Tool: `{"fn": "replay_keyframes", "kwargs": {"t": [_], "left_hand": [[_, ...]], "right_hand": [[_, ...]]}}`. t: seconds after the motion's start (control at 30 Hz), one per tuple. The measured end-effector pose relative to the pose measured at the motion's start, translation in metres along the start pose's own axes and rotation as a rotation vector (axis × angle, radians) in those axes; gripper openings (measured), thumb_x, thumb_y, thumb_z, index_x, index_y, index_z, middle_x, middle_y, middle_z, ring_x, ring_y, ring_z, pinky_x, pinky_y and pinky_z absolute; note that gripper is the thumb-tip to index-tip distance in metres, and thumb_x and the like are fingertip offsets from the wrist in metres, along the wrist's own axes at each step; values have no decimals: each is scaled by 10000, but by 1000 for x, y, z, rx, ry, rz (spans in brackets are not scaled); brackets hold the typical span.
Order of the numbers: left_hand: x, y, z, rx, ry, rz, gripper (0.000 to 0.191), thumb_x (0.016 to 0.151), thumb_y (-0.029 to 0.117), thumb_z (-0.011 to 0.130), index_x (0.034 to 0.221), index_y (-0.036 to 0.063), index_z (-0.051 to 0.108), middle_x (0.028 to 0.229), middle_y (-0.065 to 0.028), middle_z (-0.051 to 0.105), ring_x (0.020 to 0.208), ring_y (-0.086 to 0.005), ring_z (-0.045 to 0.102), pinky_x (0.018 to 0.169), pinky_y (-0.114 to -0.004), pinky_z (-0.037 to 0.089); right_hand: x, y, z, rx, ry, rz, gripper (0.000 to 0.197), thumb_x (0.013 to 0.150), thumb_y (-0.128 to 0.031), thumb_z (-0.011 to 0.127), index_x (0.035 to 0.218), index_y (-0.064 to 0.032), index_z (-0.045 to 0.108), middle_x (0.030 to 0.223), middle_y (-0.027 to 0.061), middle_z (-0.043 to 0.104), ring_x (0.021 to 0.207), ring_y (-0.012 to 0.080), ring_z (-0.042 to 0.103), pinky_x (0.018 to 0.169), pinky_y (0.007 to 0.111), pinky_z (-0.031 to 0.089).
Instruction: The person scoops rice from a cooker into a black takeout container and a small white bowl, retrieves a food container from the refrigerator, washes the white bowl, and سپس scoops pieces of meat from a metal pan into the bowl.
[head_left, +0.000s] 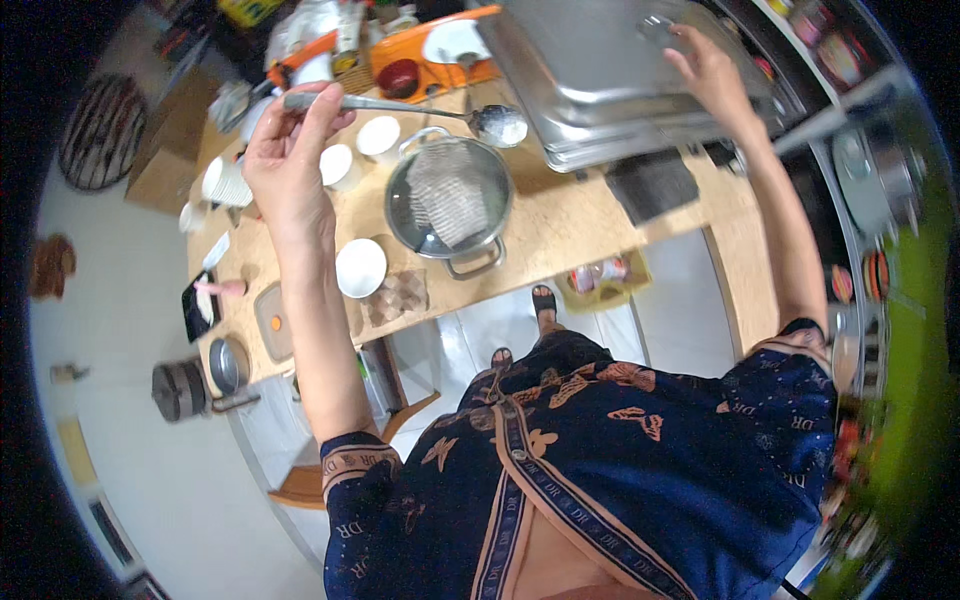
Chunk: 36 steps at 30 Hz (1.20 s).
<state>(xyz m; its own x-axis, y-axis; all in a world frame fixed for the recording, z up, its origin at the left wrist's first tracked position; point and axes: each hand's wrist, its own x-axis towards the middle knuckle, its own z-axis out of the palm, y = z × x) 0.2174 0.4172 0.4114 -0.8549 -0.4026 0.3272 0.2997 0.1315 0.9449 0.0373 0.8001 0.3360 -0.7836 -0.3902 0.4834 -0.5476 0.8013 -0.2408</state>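
My left hand (292, 150) is raised over the table, its fingers closed on the handle of a long metal serving spoon (405, 107). Whitish residue or glare shows in the spoon's bowl. Below the spoon stands a metal pot (474, 266) with a glass lid (401, 199) and a folded grey striped cloth (450, 191) lying on top. At the upper right, my right hand (709, 79) reaches over a large rectangular metal lid (600, 67). Its thumb and fingers are apart beside the lid's knob (654, 28); contact cannot be made out.
White paper cups (341, 166) and a white bowl (361, 268) stand left of the pot. A dark cloth (652, 186) lies near the metal lid. Behind are an orange tray (409, 52) and a dark red bowl (397, 79). Shelves (814, 52) line the right side.
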Motion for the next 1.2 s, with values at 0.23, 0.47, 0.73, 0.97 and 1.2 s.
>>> {"fn": "replay_keyframes", "kwargs": {"t": [0.23, 0.47, 0.73, 0.97, 1.2], "left_hand": [[18, -47, 25, -291, -53, -221, 190, 781, 34, 648, 950, -30, 589, 838, -75, 619, 713, -132, 609, 699, -233, 506], [8, -16, -13, -226, -5, -12, 215, 814, 15, 600, 1021, 3, 544, 904, -50, 578, 776, -125, 593, 741, -253, 514], [37, -44, -18, -393, 82, -128, 224, 852, 76, 558, 1057, -13, 553, 952, -57, 571, 784, -112, 576, 737, -266, 525], [73, -78, -27, -315, 170, -190, 205, 849, 49, 537, 1039, -26, 554, 1040, -92, 571, 827, -121, 549, 780, -285, 524], [90, -72, 37, -217, 63, -9, 244, 855, 72, 534, 1079, -23, 547, 1055, -84, 562, 928, -147, 570, 840, -299, 498]], "right_hand": [[-33, -20, -3, -181, -49, 60, 327, 853, -272, 542, 1119, -82, 518, 1067, 132, 566, 963, 310, 551, 792, 408, 447], [6, -13, 12, -385, -84, -52, 353, 817, -217, 540, 1163, -151, 508, 1143, 133, 523, 1001, 339, 512, 798, 467, 463], [80, 55, 24, -838, -230, -188, 429, 793, -189, 526, 1219, -191, 478, 1184, 70, 524, 1056, 269, 502, 766, 424, 472], [118, 69, 13, -649, -632, -381, 265, 722, -16, 560, 985, -42, 552, 912, 159, 619, 859, 326, 593, 750, 398, 471], [135, 117, -44, -257, -532, -241, 348, 780, -52, 560, 1123, -5, 525, 1096, 203, 557, 1039, 360, 508, 862, 383, 417]]}}
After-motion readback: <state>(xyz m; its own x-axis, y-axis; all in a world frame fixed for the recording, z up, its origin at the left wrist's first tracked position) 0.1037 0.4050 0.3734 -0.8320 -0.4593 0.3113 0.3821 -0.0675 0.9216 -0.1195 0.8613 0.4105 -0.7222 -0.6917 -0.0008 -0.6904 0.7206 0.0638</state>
